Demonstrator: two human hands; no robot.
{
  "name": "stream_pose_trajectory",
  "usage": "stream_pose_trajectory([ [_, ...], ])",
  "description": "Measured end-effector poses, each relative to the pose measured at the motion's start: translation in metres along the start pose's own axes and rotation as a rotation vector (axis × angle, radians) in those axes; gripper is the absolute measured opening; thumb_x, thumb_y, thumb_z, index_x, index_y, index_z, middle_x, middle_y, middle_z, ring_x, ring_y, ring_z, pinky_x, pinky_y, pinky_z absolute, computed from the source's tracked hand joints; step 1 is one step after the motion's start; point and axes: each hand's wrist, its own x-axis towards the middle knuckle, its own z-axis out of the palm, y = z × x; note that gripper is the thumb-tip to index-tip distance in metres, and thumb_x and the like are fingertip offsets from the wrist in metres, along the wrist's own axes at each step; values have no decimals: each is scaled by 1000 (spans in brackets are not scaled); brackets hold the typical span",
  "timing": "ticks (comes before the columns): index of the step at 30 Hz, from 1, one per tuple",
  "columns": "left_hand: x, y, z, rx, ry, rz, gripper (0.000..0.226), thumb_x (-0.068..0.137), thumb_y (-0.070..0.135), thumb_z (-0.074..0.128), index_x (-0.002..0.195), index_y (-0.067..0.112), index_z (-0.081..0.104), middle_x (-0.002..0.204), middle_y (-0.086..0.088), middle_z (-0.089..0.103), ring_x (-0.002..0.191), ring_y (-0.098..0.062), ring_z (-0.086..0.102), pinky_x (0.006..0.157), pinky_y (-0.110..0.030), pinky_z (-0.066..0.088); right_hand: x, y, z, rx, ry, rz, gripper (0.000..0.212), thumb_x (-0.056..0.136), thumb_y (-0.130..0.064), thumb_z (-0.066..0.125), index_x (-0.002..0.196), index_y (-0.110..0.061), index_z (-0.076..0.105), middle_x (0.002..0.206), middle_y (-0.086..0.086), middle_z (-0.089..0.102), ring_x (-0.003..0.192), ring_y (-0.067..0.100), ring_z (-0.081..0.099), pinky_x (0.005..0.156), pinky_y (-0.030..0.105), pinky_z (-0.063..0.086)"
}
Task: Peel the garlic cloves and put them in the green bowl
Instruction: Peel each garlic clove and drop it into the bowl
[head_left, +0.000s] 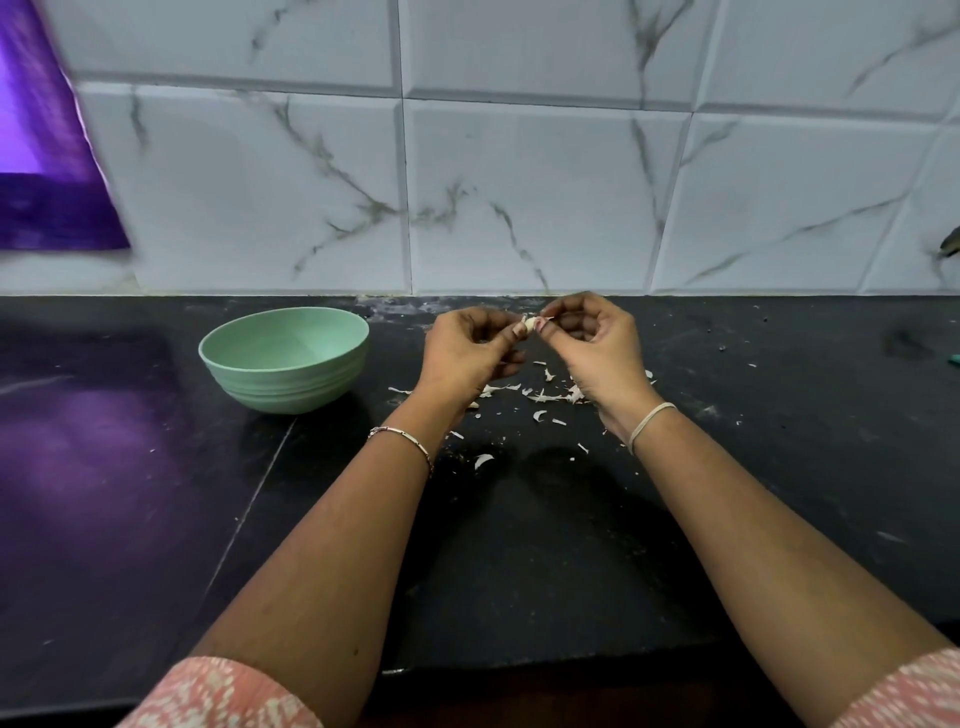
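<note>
One garlic clove (530, 325) pinched between curled fingertips of left hand (470, 351) and right hand (597, 345), raised off counter, probably so skin can be picked away. Remaining fingers of both hands curled inward. One green bowl (291, 387) set left of fingers, near enough for drop. Peel scraps (545, 397), too many to count, scattered beneath fingers.

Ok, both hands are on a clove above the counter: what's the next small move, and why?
Probably pull the skin away with the right hand while the left hand pinches the garlic clove. Some skin seems to cling to it, so the green bowl to the left should wait.
</note>
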Motion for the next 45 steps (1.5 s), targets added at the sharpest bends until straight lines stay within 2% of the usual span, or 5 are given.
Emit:
stream_pose_trajectory([
  [14,-1,-3,1,581,116,249,6,84,21,66,78,24,66,71,5,69,71,-19,71,74,-42,59,0,0,0,130,-60,99,25,79,11,71,93,-8,62,83,4,65,72,5,65,76,24,57],
  [29,5,-3,-3,151,114,14,11,98,15,55,91,6,59,86,-8,59,52,-14,60,55,-31,59,2,-8,-6,374,-102,317,17,83,9,67,90,-5,63,83,12,65,77,20,66,77,30,59],
  [38,0,-13,14,744,5,124,5,84,33,73,81,31,69,77,18,67,81,-7,65,74,-29,52,12,-8,-32,321,-90,455,22,85,13,61,97,-4,67,85,8,67,78,18,67,79,26,56],
  [42,0,-14,21,758,64,137,19,76,28,78,66,33,63,72,19,67,78,-5,65,75,-32,55,14,-7,-39,314,-40,495,24,84,18,57,94,-4,62,85,12,67,80,23,69,76,27,57],
  [45,-1,-14,24,788,-16,143,5,86,32,71,84,37,70,82,19,69,87,-6,65,80,-34,54,14,-7,-39,333,-18,525,25,82,21,56,90,-3,59,86,15,67,79,25,70,72,28,59],
])
